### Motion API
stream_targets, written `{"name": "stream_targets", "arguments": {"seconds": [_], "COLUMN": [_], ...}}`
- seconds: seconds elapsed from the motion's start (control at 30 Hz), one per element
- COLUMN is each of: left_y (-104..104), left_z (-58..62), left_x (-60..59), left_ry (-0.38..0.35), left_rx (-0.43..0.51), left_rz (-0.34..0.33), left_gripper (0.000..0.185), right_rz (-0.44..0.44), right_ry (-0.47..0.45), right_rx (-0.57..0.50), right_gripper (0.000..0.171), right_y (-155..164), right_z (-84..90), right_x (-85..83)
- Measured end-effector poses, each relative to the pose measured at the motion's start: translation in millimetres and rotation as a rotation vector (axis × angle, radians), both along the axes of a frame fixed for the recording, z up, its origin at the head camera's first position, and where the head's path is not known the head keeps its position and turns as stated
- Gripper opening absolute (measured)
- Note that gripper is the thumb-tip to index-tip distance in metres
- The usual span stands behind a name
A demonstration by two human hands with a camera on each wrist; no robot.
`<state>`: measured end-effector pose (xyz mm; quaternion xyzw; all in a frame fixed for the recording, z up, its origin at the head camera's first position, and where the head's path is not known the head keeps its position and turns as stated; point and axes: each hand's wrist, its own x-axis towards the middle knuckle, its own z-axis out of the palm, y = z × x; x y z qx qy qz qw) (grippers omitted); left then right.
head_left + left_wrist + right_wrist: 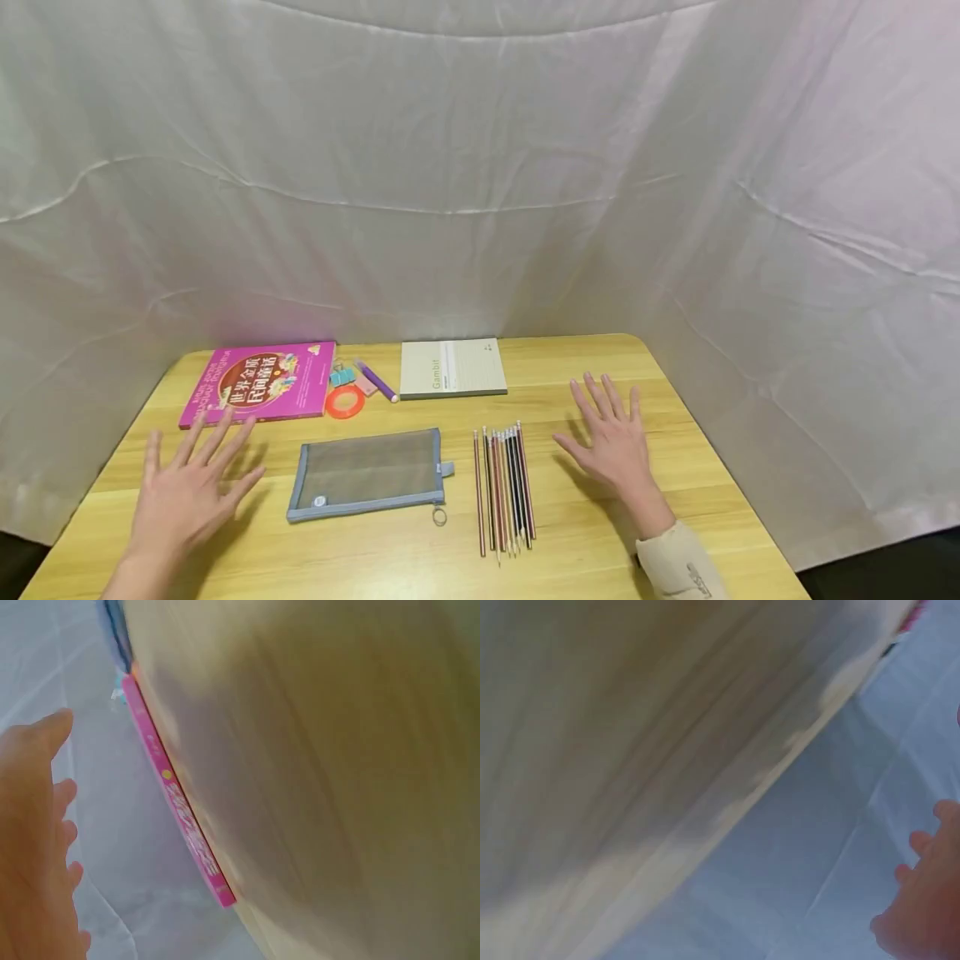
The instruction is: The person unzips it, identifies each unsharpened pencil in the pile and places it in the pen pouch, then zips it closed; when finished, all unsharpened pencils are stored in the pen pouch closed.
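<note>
Head view: left hand [187,492] and right hand [611,442] both spread flat, holding nothing, flanking mesh pouch [369,473] and pencils [504,487] on worktop [585,550]

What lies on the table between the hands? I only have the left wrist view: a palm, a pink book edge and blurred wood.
Observer: A grey mesh pouch lies flat in front of the person, with a row of pencils just to its right.
Operator: Is either hand holding any of that?
Observer: No. The left hand and the right hand are both spread with straight fingers, and neither grips anything.
Operator: What sits beside the pink book?
Observer: To the right of the pink book are an orange tape ring, a purple pen and a beige notebook.
</note>
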<state>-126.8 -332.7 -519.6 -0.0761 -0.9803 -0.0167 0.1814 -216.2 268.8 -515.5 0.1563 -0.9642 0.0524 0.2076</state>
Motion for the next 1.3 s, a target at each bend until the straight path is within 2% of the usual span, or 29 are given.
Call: {"name": "stream_targets", "arguments": {"seconds": [0.13,0.27,0.4,0.5,0.67,0.77,0.87,1.0,1.13,1.3], "left_y": [22,58,99,126,160,176,187,195,200,204], "left_z": [8.9,20.4,21.3,16.5,5.3,-1.8,-8.0,-12.2,-14.1,-17.8], "left_x": [3.0,6.2,9.5,11.0,10.7,8.6,5.8,2.3,-1.4,-4.5], "left_ry": [0.026,0.031,-0.045,-0.156,-0.406,-0.527,-0.608,-0.684,-0.72,-0.696], "left_rx": [0.099,0.229,0.383,0.507,0.7,0.755,0.792,0.834,0.845,0.826], "left_rz": [-0.037,-0.089,-0.153,-0.233,-0.422,-0.51,-0.565,-0.601,-0.625,-0.634], "left_gripper": [0.085,0.075,0.056,0.045,0.03,0.027,0.028,0.029,0.025,0.02], "right_rz": [0.013,0.07,0.143,0.197,0.297,0.332,0.351,0.363,0.376,0.392], "right_ry": [-0.125,-0.226,-0.325,-0.429,-0.617,-0.695,-0.737,-0.78,-0.776,-0.757], "right_rx": [-0.176,-0.355,-0.499,-0.567,-0.565,-0.515,-0.455,-0.405,-0.367,-0.36], "right_gripper": [0.091,0.086,0.08,0.073,0.062,0.06,0.057,0.055,0.052,0.048], "right_y": [-21,-47,-76,-100,-134,-149,-161,-171,-175,-178], "right_z": [9.3,18.2,20.7,21.2,20.9,18.9,15.4,11.5,9.1,8.4], "right_x": [4.8,9.7,15.0,18.0,22.1,24.1,24.9,24.8,23.7,22.2]}}
